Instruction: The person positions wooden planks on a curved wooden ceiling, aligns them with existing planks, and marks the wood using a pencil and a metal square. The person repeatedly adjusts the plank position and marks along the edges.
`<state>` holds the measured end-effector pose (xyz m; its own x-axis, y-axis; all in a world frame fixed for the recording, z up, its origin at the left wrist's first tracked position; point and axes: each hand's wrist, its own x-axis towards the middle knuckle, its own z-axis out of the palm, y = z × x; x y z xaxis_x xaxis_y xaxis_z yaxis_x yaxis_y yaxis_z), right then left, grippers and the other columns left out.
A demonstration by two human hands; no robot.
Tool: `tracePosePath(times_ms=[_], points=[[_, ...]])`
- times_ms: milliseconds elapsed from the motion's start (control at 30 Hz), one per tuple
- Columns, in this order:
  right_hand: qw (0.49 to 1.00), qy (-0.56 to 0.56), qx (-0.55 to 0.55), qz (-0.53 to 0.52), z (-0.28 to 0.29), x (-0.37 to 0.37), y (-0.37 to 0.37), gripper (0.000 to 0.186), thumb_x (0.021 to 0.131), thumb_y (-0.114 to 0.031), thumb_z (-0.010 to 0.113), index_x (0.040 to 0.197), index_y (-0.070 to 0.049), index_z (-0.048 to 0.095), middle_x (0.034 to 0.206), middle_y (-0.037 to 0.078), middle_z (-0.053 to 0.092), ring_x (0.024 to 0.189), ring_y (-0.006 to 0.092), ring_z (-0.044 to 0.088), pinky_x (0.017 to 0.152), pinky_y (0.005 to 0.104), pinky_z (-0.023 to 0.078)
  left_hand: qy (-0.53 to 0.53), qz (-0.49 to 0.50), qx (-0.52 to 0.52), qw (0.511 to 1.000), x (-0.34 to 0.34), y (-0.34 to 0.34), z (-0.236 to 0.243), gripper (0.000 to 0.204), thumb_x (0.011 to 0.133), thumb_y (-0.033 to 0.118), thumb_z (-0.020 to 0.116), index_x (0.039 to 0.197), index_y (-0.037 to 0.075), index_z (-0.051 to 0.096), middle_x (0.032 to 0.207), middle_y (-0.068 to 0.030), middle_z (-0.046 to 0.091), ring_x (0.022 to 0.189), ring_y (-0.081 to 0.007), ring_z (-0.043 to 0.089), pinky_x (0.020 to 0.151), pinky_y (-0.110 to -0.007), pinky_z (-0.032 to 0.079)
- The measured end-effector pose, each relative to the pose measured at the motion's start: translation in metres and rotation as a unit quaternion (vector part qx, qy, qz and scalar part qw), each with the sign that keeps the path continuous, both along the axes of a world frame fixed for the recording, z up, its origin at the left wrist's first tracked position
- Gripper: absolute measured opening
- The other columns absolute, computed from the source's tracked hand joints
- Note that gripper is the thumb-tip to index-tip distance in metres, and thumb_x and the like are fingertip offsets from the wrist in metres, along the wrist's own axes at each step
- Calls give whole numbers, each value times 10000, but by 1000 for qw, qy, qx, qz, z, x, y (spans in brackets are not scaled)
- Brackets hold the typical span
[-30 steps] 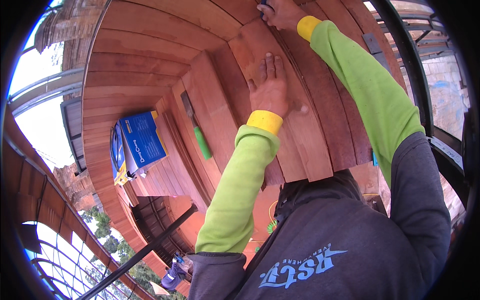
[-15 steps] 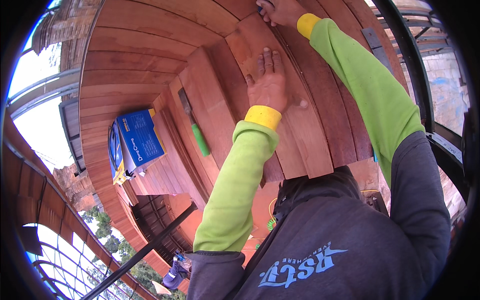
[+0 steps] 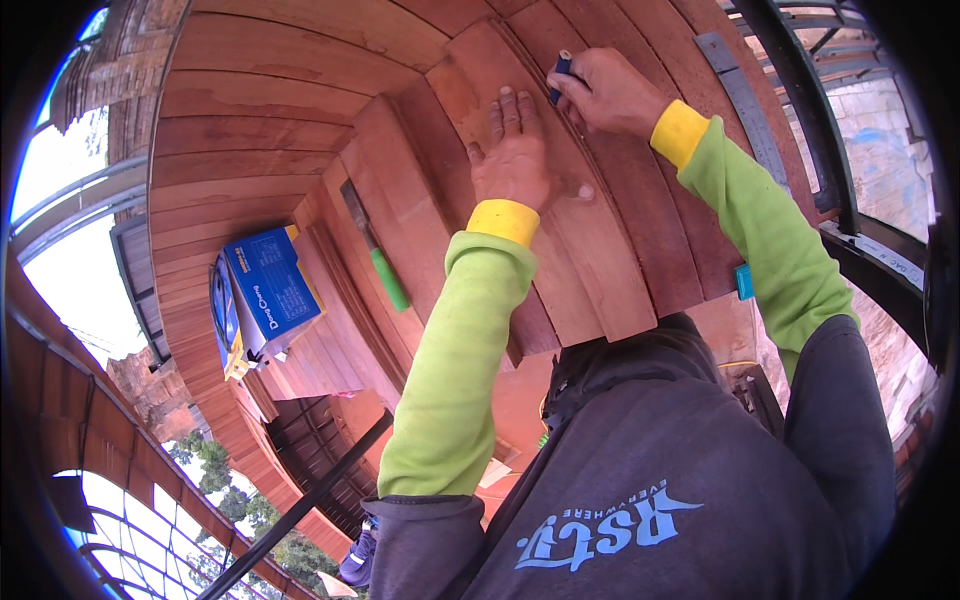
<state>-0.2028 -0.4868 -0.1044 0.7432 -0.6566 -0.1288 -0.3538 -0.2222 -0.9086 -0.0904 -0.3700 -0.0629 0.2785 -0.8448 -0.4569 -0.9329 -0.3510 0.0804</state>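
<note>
My left hand [image 3: 513,160] lies flat on a loose reddish wooden board [image 3: 580,265], with its fingers stretched toward the far end. Along the right edge of that board, my right hand [image 3: 612,92] grips a short dark blue carpenter's pencil [image 3: 562,74], whose pale wooden end points up and away. The board rests over other planks. Left of my left hand, a chisel with a green handle [image 3: 388,279] lies on the planks.
A blue and yellow cardboard box [image 3: 272,282] stands to the left on the planking. At the right lie a grey metal rule [image 3: 742,108] and a small teal object [image 3: 744,282]. Black metal framing [image 3: 815,110] runs along the right side. A person in dark clothes [image 3: 358,560] is partly visible below.
My right hand has come back from the board's far end toward me along its right edge, with the pencil in it. My left hand stays flat on the board.
</note>
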Motion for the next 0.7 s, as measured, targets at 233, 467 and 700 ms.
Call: tracePosePath(times_ms=[233, 467, 700], points=[[986, -44, 149, -65, 14, -121, 142, 104, 919, -38, 540, 954, 30, 610, 663, 97, 621, 574, 165, 638, 539, 296, 498, -11, -11, -18, 1000, 6, 5, -18, 1241, 554, 423, 867, 1508, 85, 148, 1594, -73, 120, 1458, -244, 172, 1103, -575, 286], [974, 26, 202, -101, 27, -246, 228, 164, 953, -81, 528, 980, 44, 630, 697, 61, 640, 573, 76, 557, 516, 235, 441, 4, 18, 38, 999, 2, -3, -3, 1302, 527, 509, 866, 1521, 141, 109, 1600, -50, 66, 1469, -237, 103, 1131, -555, 263], [972, -98, -34, -209, 41, -263, 212, 176, 967, -108, 509, 903, 21, 610, 730, 41, 600, 627, 80, 519, 567, 225, 423, 49, 273, -152, 949, -28, 29, -11, 1226, 615, 632, 772, 1469, -12, 174, 1303, -265, 502, 1166, -367, 546, 946, -463, 473]])
